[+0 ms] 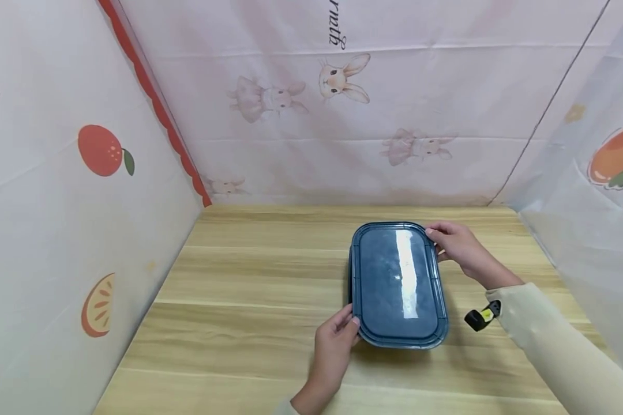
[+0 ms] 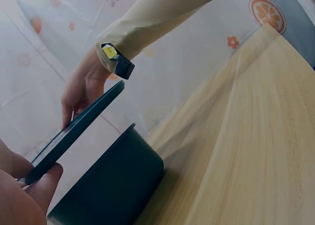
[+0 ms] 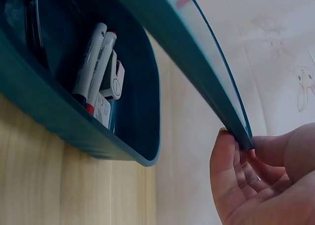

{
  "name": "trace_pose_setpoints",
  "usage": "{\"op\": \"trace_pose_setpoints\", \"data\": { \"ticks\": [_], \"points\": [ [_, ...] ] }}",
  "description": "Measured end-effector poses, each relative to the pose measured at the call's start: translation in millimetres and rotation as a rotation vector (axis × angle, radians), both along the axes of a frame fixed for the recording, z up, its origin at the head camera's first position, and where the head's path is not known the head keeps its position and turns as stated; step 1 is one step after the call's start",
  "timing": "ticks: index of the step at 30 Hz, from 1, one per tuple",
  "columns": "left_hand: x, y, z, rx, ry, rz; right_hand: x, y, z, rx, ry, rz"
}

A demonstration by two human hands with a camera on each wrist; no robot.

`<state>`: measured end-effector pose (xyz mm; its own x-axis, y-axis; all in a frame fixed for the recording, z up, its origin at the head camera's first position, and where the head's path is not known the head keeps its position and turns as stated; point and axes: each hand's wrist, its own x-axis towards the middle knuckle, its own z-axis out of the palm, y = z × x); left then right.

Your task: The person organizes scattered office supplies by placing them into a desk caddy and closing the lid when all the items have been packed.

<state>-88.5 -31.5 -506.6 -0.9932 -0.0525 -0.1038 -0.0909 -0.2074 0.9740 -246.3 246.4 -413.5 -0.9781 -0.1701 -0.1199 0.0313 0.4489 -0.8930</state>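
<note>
A dark blue lid (image 1: 389, 276) hangs above a dark blue plastic box (image 2: 113, 185), with a gap between them in the left wrist view. My left hand (image 1: 334, 346) pinches the lid's near left corner. At the far right corner, my right hand (image 1: 459, 248) pinches the rim between thumb and fingers. Inside the box, the right wrist view shows a black-capped marker (image 3: 92, 57), a red-capped marker (image 3: 102, 67), a small white object (image 3: 116, 82) and a small printed packet (image 3: 102, 111). A dark item (image 3: 35, 35) at the other end is unclear.
The box stands on a wood-grain table (image 1: 249, 300). Printed cloth walls (image 1: 291, 161) rise behind it and on both sides. A small black device (image 1: 481, 317) is fixed to my right sleeve.
</note>
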Motion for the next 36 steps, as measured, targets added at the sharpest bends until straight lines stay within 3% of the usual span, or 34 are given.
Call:
{"op": "trace_pose_setpoints", "data": {
  "ticks": [14, 29, 36],
  "points": [
    [-0.1, -2.4, 2.1, -0.032, -0.008, 0.001, 2.4, -1, -5.5, -0.043, -0.014, 0.002],
    [1.8, -10.1, 13.0, -0.146, 0.057, 0.039, -2.6, -3, -15.0, 0.047, 0.052, 0.014],
    [5.2, -13.2, 20.6, -0.221, 0.103, 0.046, -3.2, -8, -24.9, 0.057, 0.038, -0.017]
  ]
}}
